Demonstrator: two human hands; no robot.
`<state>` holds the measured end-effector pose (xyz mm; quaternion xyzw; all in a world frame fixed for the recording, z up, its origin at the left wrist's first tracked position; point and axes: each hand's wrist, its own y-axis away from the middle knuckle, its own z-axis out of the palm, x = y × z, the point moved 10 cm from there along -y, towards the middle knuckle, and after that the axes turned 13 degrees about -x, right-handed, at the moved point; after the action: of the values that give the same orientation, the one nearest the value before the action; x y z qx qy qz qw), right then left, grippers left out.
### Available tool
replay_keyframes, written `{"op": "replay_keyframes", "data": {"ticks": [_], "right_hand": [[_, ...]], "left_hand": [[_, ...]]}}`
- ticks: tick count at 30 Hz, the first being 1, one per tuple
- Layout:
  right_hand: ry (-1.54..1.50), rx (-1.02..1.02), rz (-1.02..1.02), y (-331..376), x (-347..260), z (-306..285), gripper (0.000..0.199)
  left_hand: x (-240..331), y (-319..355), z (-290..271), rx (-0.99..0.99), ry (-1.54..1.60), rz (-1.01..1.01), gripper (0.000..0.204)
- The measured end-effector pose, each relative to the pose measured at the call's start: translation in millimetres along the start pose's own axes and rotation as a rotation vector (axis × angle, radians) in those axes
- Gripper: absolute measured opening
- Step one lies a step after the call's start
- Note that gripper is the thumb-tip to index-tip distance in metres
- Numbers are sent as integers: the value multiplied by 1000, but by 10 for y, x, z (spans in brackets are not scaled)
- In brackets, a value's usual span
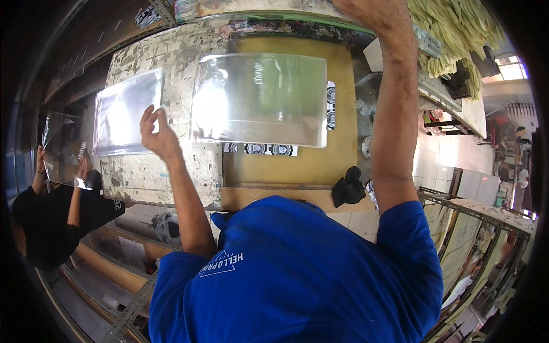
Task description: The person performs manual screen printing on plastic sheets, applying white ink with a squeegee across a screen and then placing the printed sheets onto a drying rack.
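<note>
My left hand [159, 136] hovers at the right edge of a clear plastic sheet or stack of sheets [117, 123], its fingers loosely bent and apart, with nothing visible between them. To the right, another stack of clear plastic sheets [286, 103] lies partly on the paint-stained table and partly over a yellowish framed panel [274, 168]. Printed black-and-white pieces [269, 150] show from under its near and right edges. My right arm reaches far forward; its hand [372, 12] is at the top edge of the view, the fingers cut off or hidden.
At the left, a co-worker in black [51, 223] holds up a clear sheet [63, 146]. A black cloth [349, 187] lies at the panel's near right corner. Pale yellow strips [457, 28] hang at the far right. Metal racks [128, 308] stand on both sides.
</note>
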<state>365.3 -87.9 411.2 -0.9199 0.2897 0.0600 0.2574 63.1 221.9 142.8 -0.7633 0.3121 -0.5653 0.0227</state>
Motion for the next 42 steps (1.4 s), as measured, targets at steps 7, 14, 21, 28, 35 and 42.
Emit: {"op": "replay_keyframes", "data": {"ticks": [7,14,21,28,35,42], "right_hand": [[-72,10,41,2,-10,-41,42],[-101,28,20,15,-63,47,42],[77,-67,-8,-69,343,163,48],[29,-3,20,80,267,179,44],[65,49,-23,839,-205,337,33],[-135,-121,84,1627,-200,1091,31]], "left_hand": [[-747,-109,-931,183,-67,-132,21],[-1602,-67,-1900,385,-227,-185,24],[-2048,-2,-2634,473,-559,-419,42],[-990,-150,-1700,425,-703,14,48],[573,312,854,-448,840,-18,83],[480,1186,1264,-601,820,-287,118]]}}
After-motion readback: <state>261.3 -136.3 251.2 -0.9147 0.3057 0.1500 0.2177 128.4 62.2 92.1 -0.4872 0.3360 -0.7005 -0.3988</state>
